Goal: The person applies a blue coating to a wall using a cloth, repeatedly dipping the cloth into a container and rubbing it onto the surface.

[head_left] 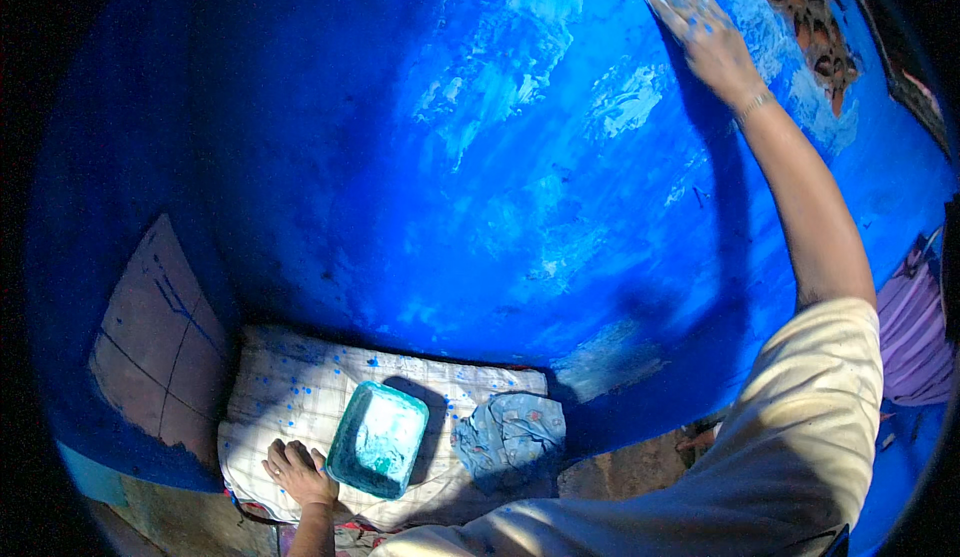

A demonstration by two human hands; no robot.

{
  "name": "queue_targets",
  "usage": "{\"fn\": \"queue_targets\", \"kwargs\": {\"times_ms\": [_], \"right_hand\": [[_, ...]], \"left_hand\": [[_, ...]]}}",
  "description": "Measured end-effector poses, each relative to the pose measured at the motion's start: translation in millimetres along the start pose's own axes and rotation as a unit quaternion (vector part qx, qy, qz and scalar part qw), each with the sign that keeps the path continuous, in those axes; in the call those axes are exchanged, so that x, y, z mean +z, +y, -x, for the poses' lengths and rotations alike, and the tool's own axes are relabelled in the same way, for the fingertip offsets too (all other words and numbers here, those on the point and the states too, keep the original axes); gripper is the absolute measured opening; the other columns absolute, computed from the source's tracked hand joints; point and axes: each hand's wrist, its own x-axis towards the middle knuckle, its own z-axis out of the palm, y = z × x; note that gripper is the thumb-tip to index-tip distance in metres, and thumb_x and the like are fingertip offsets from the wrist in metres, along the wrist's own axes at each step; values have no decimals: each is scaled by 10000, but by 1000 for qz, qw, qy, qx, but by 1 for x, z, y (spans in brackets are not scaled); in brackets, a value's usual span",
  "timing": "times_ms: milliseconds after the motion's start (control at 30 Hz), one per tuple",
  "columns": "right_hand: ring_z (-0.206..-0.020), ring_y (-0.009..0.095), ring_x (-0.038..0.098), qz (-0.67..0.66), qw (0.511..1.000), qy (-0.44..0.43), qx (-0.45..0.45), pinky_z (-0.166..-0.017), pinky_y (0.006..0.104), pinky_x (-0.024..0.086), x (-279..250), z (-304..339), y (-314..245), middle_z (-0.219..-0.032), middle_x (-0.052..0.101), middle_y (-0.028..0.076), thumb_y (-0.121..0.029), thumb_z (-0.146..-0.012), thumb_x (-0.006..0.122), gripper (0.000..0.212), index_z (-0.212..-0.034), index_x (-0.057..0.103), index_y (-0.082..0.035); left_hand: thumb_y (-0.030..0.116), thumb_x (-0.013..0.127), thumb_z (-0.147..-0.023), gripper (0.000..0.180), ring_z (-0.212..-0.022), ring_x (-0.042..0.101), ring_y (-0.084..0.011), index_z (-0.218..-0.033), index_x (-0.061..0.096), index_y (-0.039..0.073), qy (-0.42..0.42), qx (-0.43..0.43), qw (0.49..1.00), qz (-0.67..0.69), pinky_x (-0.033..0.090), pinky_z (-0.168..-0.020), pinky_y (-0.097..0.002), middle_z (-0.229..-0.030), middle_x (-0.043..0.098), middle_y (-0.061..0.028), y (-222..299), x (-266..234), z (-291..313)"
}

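Note:
My right hand (705, 42) reaches high against a blue wall (520, 187) streaked with pale, lighter blue patches. Its fingers stretch over a thin, pale-edged flat piece pressed to the wall; blur and the hand hide what it is. Low on the left, my left hand (298, 472) rests with fingers apart on a white checked padded cloth (270, 377) spotted with blue. The thumb lies close by a teal rectangular tub (378, 439) holding whitish-blue paste. To the tub's right sits a crumpled blue patterned cloth (512, 435).
Bare brick (808, 27) shows through a broken patch at the upper right. A pale tiled panel (160, 332) is set in the left wall. Purple fabric (915, 332) hangs at the far right. Below, a strip of brownish floor (630, 472) shows beside the cloth.

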Motion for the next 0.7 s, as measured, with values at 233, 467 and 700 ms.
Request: {"fn": "queue_targets", "kwargs": {"times_ms": [233, 467, 700], "right_hand": [[-1124, 316, 539, -119, 968, 84, 203, -963, 408, 429, -12, -17, 24, -1191, 588, 152, 2, -752, 470, 457, -1182, 590, -98], [-918, 382, 609, -56, 988, 87, 117, -840, 440, 494, 29, -4, -27, -1016, 633, 216, -40, -720, 518, 426, -1115, 647, -136], [-913, 355, 615, -98, 919, -47, 378, -803, 425, 493, -7, -25, 52, -990, 648, 181, -50, -751, 477, 341, -1040, 650, -110]], "left_hand": [[314, 511, -819, 371, -1249, 327, -384, -1032, 513, 11, 5, 7, 1000, -27, 147, -1084, -549, -1278, 385, -222, -2, 7, -1], [331, 492, -823, 398, -1233, 344, -382, -1038, 503, -4, -8, 8, 1000, -12, 158, -1070, -556, -1265, 391, -232, -4, 10, -3], [319, 496, -816, 384, -1220, 356, -389, -1019, 515, -6, -1, 14, 1000, -5, 165, -1064, -564, -1257, 392, -229, -2, 7, -1]]}}
